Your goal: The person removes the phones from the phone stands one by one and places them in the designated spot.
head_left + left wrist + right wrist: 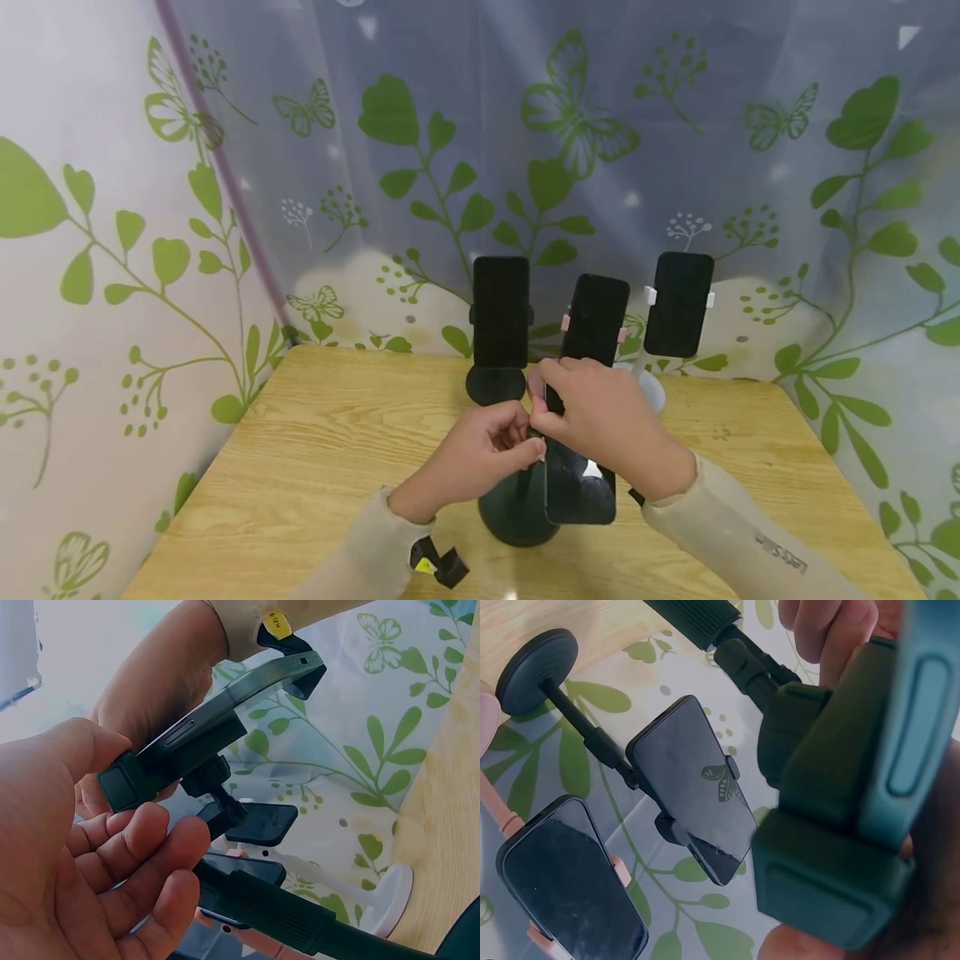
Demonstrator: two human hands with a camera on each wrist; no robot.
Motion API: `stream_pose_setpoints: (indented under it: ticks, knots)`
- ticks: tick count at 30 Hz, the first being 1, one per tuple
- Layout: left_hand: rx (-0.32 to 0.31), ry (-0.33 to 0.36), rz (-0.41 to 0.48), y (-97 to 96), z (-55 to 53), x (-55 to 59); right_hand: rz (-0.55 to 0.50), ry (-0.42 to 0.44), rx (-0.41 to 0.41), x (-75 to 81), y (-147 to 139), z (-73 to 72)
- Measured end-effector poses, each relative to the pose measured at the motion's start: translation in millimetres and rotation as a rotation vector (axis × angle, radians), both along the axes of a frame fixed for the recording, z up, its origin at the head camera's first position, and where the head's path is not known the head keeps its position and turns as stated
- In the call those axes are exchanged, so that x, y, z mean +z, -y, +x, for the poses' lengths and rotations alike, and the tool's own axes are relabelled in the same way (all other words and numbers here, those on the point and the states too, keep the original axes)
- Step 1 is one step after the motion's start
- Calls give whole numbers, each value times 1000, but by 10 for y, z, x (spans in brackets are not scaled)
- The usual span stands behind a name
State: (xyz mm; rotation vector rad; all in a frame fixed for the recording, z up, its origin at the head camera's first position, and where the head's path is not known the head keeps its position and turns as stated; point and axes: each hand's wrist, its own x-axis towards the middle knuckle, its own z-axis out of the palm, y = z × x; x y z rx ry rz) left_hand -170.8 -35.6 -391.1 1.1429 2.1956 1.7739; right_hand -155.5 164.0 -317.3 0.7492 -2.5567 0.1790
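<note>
A phone [581,487] lies tilted, screen up, in the clamp [127,782] of a dark green phone stand whose round base [517,510] stands on the table. At the phone's left edge my left hand [483,450] holds the clamp, the thumb on one side and curled fingers on the other. My right hand [603,412] reaches over the phone's upper part and grips it, thumb toward the left hand. In the right wrist view the clamp [829,877] and the phone's edge [922,727] fill the foreground, hiding much of that hand's grip.
Behind stand a black stand with a phone [501,312], a pink stand with a phone [597,317] and a white stand with a phone [678,304]. The wooden table [337,467] meets a leaf-patterned curtain [450,125] at its back edge.
</note>
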Motion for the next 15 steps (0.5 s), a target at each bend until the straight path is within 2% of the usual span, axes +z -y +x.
stream_pose_setpoints:
  ticks: [7, 15]
  knots:
    - [1, 17, -8, 0, 13, -15, -1, 16, -12, -3, -7, 18]
    - [-22, 19, -16, 8, 21, -11, 12, -5, -1, -1, -18, 35]
